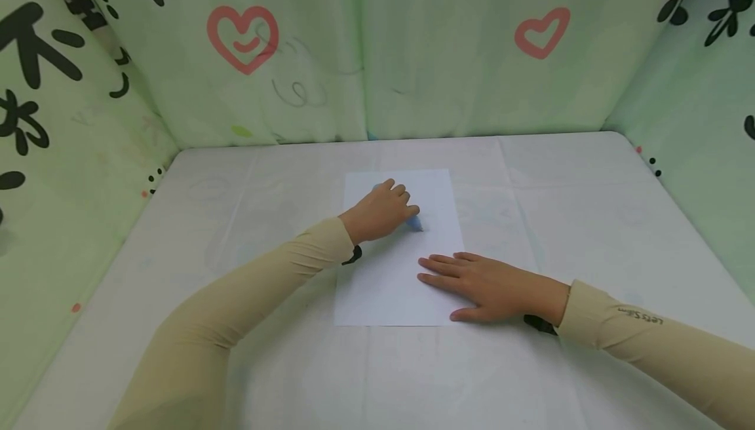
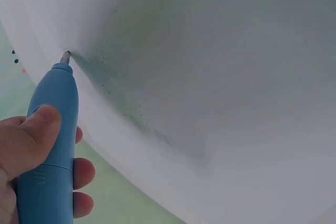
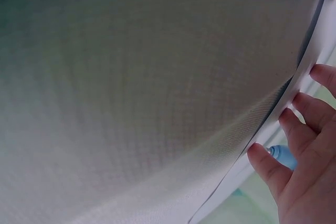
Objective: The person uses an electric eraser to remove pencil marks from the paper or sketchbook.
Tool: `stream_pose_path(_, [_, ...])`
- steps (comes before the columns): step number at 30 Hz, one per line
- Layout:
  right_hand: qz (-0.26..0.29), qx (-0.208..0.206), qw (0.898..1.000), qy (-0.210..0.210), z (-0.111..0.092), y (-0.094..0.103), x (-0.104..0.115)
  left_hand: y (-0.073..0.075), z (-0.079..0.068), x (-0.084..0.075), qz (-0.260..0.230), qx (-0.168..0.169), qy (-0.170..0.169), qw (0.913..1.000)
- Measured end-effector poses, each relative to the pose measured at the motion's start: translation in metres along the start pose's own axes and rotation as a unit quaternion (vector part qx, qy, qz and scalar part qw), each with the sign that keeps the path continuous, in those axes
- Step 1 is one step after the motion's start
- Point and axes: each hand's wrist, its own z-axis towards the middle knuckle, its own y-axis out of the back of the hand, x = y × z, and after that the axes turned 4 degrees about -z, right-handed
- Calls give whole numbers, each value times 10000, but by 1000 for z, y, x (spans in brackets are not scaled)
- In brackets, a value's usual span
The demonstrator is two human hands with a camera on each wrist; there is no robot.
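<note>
A sheet of white paper lies on the white-covered table. Over its upper half, my left hand grips a thick, pen-shaped blue electric eraser, thumb along one side and fingers wrapped around the other. In the left wrist view the narrow tip meets the paper, with small dark specks scattered beside it. My right hand rests palm down with spread fingers on the lower right part of the sheet. The right wrist view shows these fingertips at the paper's edge, with part of the blue eraser visible behind them.
The table has a creased white cover. Green fabric walls with red hearts and black markings stand at the back and both sides.
</note>
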Motion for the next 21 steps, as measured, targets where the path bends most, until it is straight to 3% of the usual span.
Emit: stream_pose_path(21, [-54, 10, 10000, 14, 1, 4, 2, -3, 3, -2, -47, -53, -1, 10000])
